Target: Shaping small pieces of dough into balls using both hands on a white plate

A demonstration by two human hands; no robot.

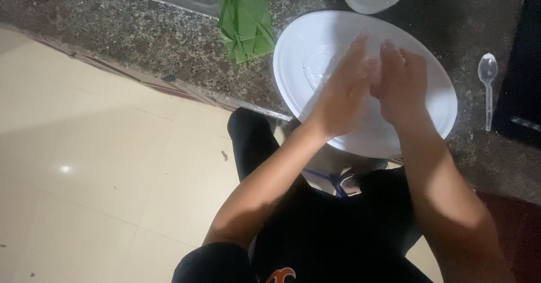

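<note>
The big white round plate (315, 52) sat on the speckled stone counter (141, 35), just right of the folded green leaves (245, 21). Over the plate's middle, the left hand (341, 94) and right hand (403, 86) pressed together, fingers loosely curled; whether they held anything could not be told. A clear plastic spoon (487, 86) lay right of the plate.

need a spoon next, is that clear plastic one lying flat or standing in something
Lying flat: the clear plastic spoon rests alone on the dark speckled stone counter, bowl end away from the person, right of the large white round plate.
</note>
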